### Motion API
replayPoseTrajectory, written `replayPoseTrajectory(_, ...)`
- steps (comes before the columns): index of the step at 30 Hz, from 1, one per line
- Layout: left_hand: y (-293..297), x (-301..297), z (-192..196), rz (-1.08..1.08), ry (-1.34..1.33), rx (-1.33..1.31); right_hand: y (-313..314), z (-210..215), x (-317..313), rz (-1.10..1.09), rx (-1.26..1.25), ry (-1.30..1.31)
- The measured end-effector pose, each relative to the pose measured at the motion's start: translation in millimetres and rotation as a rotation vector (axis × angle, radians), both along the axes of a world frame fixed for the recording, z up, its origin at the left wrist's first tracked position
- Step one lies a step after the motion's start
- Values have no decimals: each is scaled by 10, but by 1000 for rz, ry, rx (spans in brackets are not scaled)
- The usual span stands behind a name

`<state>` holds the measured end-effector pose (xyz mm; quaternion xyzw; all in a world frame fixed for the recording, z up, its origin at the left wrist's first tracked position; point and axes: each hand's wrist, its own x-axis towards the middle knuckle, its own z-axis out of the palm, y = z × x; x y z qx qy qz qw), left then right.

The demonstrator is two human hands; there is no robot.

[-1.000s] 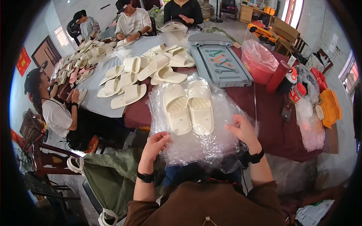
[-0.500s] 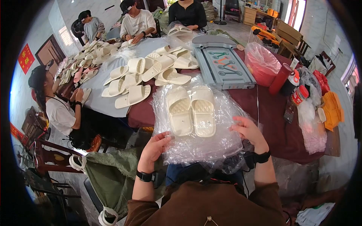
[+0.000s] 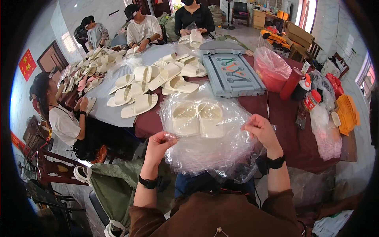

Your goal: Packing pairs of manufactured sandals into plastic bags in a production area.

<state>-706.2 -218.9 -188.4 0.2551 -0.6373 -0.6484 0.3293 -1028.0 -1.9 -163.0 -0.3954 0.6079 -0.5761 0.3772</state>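
A pair of cream slippers lies side by side in front of me, behind clear plastic film. Beneath and around them spreads a stack of clear plastic bags at the table's near edge. My left hand pinches the film at the left, beside the slippers. On the right, my right hand pinches the film's other side between thumb and fingers. The film is stretched between both hands. Glare on the plastic partly hides the slippers' outlines.
Loose cream slippers are heaped beyond my left hand. A grey plastic folding board stands farther back. At the right are a pink-filled plastic bag, a red flask and a lidded jar. Several people sit around the table.
Both hands have risen slightly with the film, which now covers the slippers. The slippers look shorter, and their near ends sit farther from me. The co-worker at the far side has raised some slippers.
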Motion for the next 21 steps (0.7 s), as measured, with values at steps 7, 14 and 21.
replayPoseTrajectory(7,-4,-289,118,196,181,-163,-301,-116,174,-271,-449,-74)
replayPoseTrajectory(14,326,-362,-340,120,406,87,-393,-339,514,-339,-362,-384)
replayPoseTrajectory(21,348,-523,-520,57,444,742,-508,-709,784,-359,-256,-627)
